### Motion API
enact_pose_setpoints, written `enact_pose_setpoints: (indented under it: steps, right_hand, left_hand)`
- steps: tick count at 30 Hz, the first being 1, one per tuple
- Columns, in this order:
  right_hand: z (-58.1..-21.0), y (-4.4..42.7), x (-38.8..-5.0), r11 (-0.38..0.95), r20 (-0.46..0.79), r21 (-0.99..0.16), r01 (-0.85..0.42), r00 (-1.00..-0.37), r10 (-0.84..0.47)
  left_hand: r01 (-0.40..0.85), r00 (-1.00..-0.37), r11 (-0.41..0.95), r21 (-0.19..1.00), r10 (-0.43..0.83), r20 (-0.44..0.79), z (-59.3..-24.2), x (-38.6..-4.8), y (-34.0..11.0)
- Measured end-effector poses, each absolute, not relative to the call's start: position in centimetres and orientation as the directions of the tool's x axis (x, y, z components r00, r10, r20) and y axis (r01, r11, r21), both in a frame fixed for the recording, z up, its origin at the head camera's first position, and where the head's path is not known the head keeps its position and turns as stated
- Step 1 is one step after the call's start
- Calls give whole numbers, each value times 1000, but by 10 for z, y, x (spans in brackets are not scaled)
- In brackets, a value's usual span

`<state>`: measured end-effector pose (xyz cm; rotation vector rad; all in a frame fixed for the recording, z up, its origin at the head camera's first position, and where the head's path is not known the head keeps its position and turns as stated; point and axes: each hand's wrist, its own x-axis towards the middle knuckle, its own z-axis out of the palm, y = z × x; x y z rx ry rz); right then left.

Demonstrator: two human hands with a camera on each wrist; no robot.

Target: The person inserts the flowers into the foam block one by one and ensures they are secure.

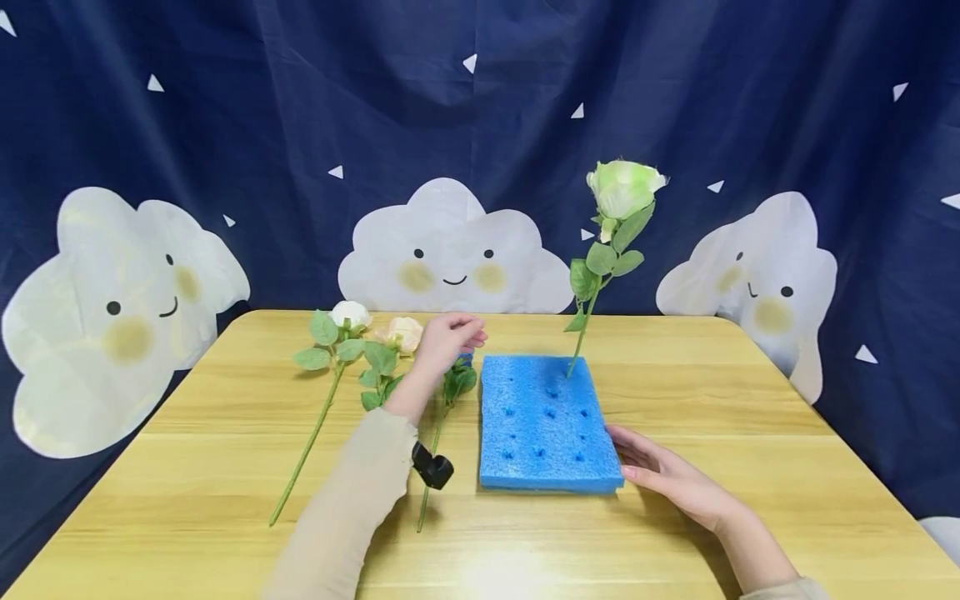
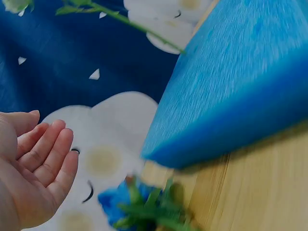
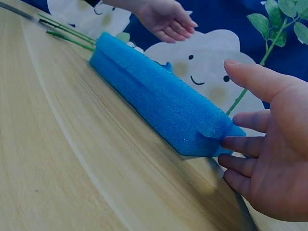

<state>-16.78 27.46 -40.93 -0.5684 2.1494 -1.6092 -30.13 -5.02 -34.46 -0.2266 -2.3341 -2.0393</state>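
A blue foam block (image 1: 528, 433) with rows of small holes lies on the table. From its far right part rises a pale green-and-white artificial rose (image 1: 624, 190), its stem leaning slightly right. My left hand (image 1: 448, 340) hovers left of the block's far edge, fingers loosely bent and palm bare in the left wrist view. Below it is a blue flower (image 2: 118, 199) with green leaves, partly hidden by the hand in the head view. My right hand (image 1: 671, 479) is at the block's near right side, its fingertips (image 3: 236, 144) touching the foam.
Left of the block lie a white rose (image 1: 350, 314) and a peach rose (image 1: 405, 333), the latter's stem partly behind my left arm. A black clip-like piece (image 1: 432, 467) sits at the left sleeve. A dark blue curtain (image 1: 375, 100) with clouds hangs behind the wooden table (image 1: 202, 467).
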Motion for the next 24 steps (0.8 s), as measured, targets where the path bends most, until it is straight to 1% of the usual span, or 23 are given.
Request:
enact_pose_setpoints:
  steps: [8, 17, 24]
  right_hand:
    - [-410, 278, -167, 238, -58, -967, -90, -834, -549]
    - [-410, 277, -168, 238, -41, -965, -110, -831, -555]
    - [-409, 275, -169, 240, -62, -967, -88, -831, -552]
  left_hand:
    - [129, -991, 136, 982, -21, 133, -341, -291, -112]
    - [122, -989, 200, 972, -63, 137, -347, -275, -172]
    - [127, -984, 250, 960, -92, 154, -352, -259, -205]
